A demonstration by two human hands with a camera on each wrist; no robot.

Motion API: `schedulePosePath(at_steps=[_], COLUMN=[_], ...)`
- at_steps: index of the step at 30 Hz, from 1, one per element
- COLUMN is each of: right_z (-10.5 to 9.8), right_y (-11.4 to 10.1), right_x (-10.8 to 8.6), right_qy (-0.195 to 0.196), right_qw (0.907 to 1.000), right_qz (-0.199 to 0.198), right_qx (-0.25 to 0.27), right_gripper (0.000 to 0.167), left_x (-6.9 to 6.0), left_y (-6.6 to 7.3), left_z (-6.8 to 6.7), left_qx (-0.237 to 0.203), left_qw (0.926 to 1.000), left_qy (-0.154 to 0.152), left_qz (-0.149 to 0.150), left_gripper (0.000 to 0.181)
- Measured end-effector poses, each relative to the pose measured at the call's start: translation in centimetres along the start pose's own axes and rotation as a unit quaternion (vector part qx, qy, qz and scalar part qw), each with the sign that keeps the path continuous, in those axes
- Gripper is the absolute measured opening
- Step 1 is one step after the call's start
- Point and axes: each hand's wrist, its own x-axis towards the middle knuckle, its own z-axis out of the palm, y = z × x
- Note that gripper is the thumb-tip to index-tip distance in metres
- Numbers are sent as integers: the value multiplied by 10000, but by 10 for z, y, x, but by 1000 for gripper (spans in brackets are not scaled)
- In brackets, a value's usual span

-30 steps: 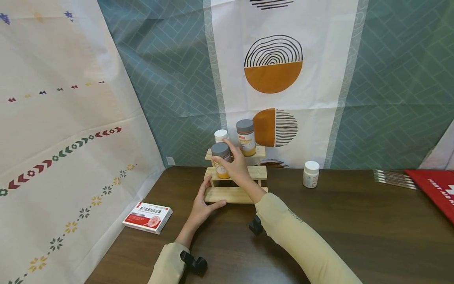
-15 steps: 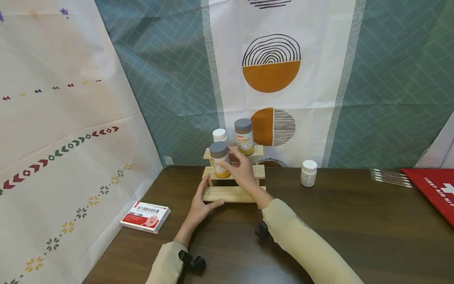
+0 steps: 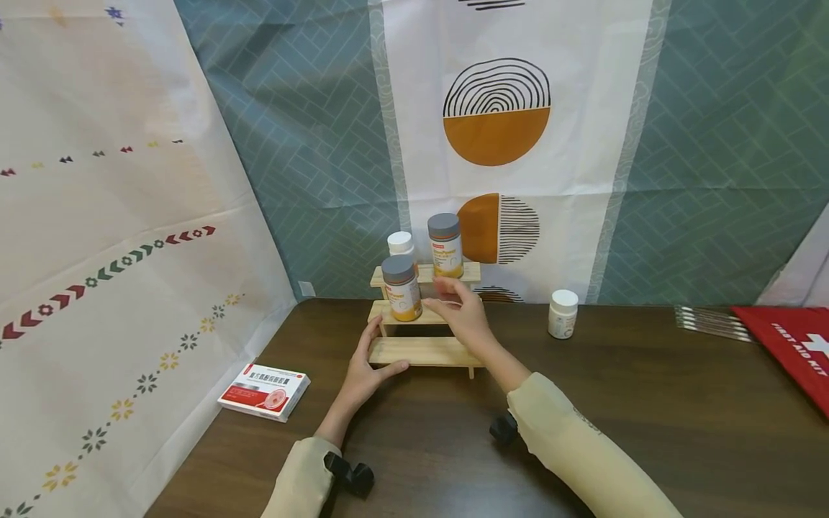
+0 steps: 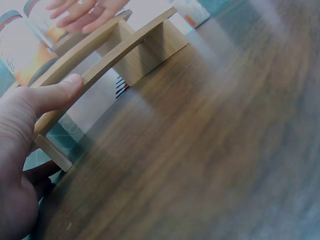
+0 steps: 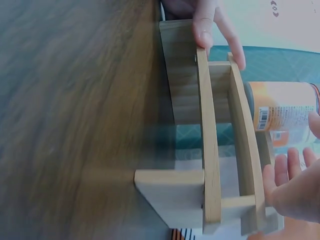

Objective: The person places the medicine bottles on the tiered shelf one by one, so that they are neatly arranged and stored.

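Note:
A three-tier wooden stepped rack (image 3: 421,351) stands on the table in the head view. My left hand (image 3: 363,368) grips its left end, the thumb lying over the bottom step's front edge. On the middle step's left part, a grey-capped supplement bottle (image 3: 402,291) stands upright. My right hand (image 3: 468,320) is just right of that bottle, fingers loosely bent and holding nothing. The top step bears another grey-capped bottle (image 3: 446,248) and, to its left, a white-capped bottle (image 3: 401,243) partly hidden by the middle bottle. In the right wrist view, the right hand (image 5: 297,187) appears apart from the bottle.
A white pill bottle (image 3: 563,314) stands right of the rack. Farther right lie packed cotton swabs (image 3: 712,324) and a red first aid kit pouch (image 3: 793,345). A red-and-white medicine box (image 3: 264,392) lies at left. Patterned cloth (image 3: 324,165) hangs behind the table.
My right hand has let go of the middle-step bottle and drawn away to the right, leaving it standing. My left hand has kept its hold on the rack.

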Motion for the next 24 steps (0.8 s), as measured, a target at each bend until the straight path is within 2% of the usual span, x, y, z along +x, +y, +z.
schedulePosePath(at_steps=[18,20,24], right_z=[-52,-58,-68], right_y=[9,11,14], right_x=[-21,-23,-26], right_qy=[151,212,319], right_qw=[9996,9994,9986], right_qz=[-54,-25,51], right_qx=[-251,-273,-430], right_gripper=[43,43,43], left_x=[0,-1,-5], left_y=[1,5,24], left_z=[0,0,-2], left_qx=[79,67,93], left_qw=[9999,9999,9997], left_qy=[6,-31,-115], left_qz=[-80,-139,-211], left_gripper=[97,98,97])
